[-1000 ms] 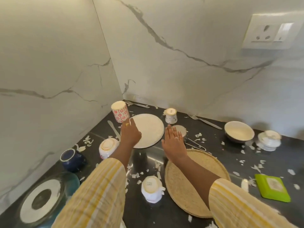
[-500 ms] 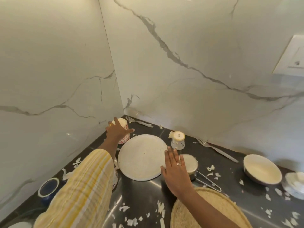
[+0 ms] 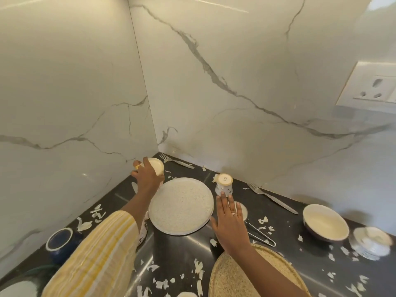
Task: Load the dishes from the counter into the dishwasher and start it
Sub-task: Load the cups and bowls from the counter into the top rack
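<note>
Change: left hand [image 3: 147,179] has reached from beside the plate [image 3: 181,205] to the upturned cup [image 3: 154,167] at the bench's back corner.
Left grip: fingers wrapped over the cup's base.
Right grip: right hand [image 3: 230,224] flat, fingers spread, empty, beside the plate.
Advice: lift straight up, clear of the fork [image 3: 176,161].
</note>
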`<state>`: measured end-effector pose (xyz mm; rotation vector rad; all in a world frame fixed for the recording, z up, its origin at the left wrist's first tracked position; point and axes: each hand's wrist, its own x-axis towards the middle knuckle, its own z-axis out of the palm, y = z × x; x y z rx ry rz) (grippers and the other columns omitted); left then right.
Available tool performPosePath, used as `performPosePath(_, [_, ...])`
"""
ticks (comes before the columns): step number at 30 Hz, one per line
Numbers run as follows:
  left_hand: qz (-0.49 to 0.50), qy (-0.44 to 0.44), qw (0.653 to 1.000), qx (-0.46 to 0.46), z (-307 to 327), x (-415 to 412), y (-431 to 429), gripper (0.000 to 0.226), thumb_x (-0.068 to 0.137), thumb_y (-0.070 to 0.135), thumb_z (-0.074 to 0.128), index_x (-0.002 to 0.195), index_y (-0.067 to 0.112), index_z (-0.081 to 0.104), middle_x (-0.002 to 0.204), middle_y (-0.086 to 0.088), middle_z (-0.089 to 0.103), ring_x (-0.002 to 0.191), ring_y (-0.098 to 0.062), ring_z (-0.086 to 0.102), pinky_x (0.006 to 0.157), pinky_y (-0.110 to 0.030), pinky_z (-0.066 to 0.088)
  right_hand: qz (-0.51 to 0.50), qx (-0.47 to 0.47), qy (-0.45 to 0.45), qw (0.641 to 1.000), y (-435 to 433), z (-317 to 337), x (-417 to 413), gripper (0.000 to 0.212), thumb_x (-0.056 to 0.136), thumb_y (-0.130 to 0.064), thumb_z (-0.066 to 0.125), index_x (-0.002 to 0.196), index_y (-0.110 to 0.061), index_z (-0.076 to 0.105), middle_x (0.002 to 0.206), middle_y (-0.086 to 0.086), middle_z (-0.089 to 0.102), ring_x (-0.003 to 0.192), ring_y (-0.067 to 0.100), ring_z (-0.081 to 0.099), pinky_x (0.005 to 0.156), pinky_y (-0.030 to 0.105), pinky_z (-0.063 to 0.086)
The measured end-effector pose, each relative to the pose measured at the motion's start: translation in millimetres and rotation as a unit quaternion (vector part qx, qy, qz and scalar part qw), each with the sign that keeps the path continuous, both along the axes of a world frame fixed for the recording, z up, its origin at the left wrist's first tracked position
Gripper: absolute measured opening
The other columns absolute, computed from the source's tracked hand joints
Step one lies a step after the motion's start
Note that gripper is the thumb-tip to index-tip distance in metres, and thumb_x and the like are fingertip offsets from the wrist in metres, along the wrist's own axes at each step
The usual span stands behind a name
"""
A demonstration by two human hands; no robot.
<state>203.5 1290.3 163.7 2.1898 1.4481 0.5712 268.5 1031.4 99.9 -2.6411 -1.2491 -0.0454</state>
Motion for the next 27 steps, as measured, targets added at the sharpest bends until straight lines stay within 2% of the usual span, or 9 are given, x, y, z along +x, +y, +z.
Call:
performPosePath(5, [-0.049, -0.033, 0.998, 0.026, 24.8, -19.5, -74.3, 0.088, 0.067, 0.026, 0.083, 0.136, 0.013, 0.03, 0.14, -0.019, 0.022, 0.122, -0.039, 0.03, 0.102, -0.045, 0.033, -0.025, 0.011, 0.029, 0.999, -37.6, 19.6, -9.0, 0.063, 0.099, -0.038, 0.026, 0.149, -0.008, 0.003, 0.158, 0.01, 0.005, 0.145, 0.024, 0.005, 0.117, 0.041, 0.004])
performPosePath(10, [-0.129, -0.061, 0.987, 0.068, 43.8, -21.9, -161.9, 0.089, 0.064, 0.029, 0.082, 0.135, 0.006, 0.033, 0.127, -0.02, 0.047, 0.124, -0.034, 0.035, 0.097, -0.04, 0.023, -0.035, 0.038, -0.016, 0.999, -93.4, 42.0, -4.6, 0.055, 0.1, -0.034, 0.026, 0.148, -0.009, 0.016, 0.153, 0.01, 0.026, 0.137, 0.021, 0.034, 0.113, 0.039, 0.024])
performPosePath(13, [-0.184, -0.072, 0.978, 0.063, 49.6, -12.8, -216.9, 0.091, 0.064, 0.027, 0.082, 0.137, 0.008, 0.031, 0.131, -0.018, 0.044, 0.127, -0.031, 0.033, 0.099, -0.039, 0.021, -0.072, 0.043, -0.057, 0.995, -132.3, 52.5, 4.2, 0.051, 0.1, -0.035, 0.028, 0.145, -0.009, 0.03, 0.134, 0.011, 0.053, 0.114, 0.023, 0.058, 0.099, 0.039, 0.041])
performPosePath(16, [-0.228, -0.086, 0.968, 0.054, 53.3, 4.6, -269.3, 0.087, 0.066, 0.028, 0.081, 0.136, 0.011, 0.031, 0.131, -0.018, 0.041, 0.123, -0.032, 0.035, 0.099, -0.039, 0.023, -0.138, 0.044, -0.081, 0.986, -178.4, 62.5, 20.9, 0.043, 0.1, -0.034, 0.03, 0.131, -0.01, 0.048, 0.1, 0.01, 0.07, 0.085, 0.027, 0.068, 0.067, 0.032, 0.05])
performPosePath(18, [-0.244, -0.071, 0.966, 0.055, 54.4, 18.1, -301.0, 0.086, 0.068, 0.031, 0.079, 0.136, 0.012, 0.031, 0.128, -0.017, 0.044, 0.122, -0.032, 0.037, 0.098, -0.038, 0.025, -0.172, 0.019, -0.071, 0.982, -212.9, 67.1, 37.0, 0.039, 0.1, -0.028, 0.032, 0.128, -0.008, 0.048, 0.098, 0.012, 0.069, 0.085, 0.03, 0.068, 0.065, 0.033, 0.05])
performPosePath(21, [-0.264, -0.063, 0.961, 0.043, 51.4, 36.1, -346.2, 0.085, 0.069, 0.03, 0.079, 0.136, 0.011, 0.03, 0.128, -0.017, 0.044, 0.121, -0.033, 0.038, 0.098, -0.04, 0.025, -0.206, -0.03, -0.109, 0.972, -267.3, 72.7, 66.6, 0.034, 0.094, -0.015, 0.038, 0.123, -0.006, 0.054, 0.105, 0.011, 0.066, 0.094, 0.028, 0.063, 0.071, 0.032, 0.048])
performPosePath(23, [-0.279, -0.058, 0.958, 0.037, 44.3, 45.5, -373.4, 0.086, 0.07, 0.031, 0.078, 0.138, 0.012, 0.027, 0.132, -0.017, 0.04, 0.124, -0.033, 0.033, 0.1, -0.041, 0.023, -0.254, -0.022, -0.128, 0.958, -300.7, 77.0, 83.9, 0.031, 0.092, -0.014, 0.041, 0.118, -0.006, 0.056, 0.112, 0.013, 0.059, 0.101, 0.03, 0.057, 0.078, 0.034, 0.046])
performPosePath(25, [-0.288, -0.042, 0.956, 0.031, 34.9, 53.1, -397.6, 0.09, 0.071, 0.032, 0.077, 0.141, 0.013, 0.023, 0.135, -0.018, 0.037, 0.126, -0.033, 0.029, 0.099, -0.04, 0.023, -0.32, -0.015, -0.104, 0.942, -330.9, 78.0, 97.5, 0.037, 0.093, -0.017, 0.043, 0.128, -0.006, 0.045, 0.128, 0.018, 0.045, 0.112, 0.036, 0.048, 0.091, 0.039, 0.041])
performPosePath(27, [-0.293, -0.029, 0.956, 0.017, 26.7, 58.8, -418.3, 0.093, 0.072, 0.032, 0.076, 0.144, 0.015, 0.019, 0.138, -0.02, 0.032, 0.126, -0.036, 0.025, 0.099, -0.041, 0.023, -0.37, -0.017, -0.052, 0.927, -356.2, 77.1, 108.2, 0.057, 0.092, -0.03, 0.051, 0.14, -0.009, 0.029, 0.145, 0.021, 0.024, 0.129, 0.042, 0.03, 0.107, 0.049, 0.025])
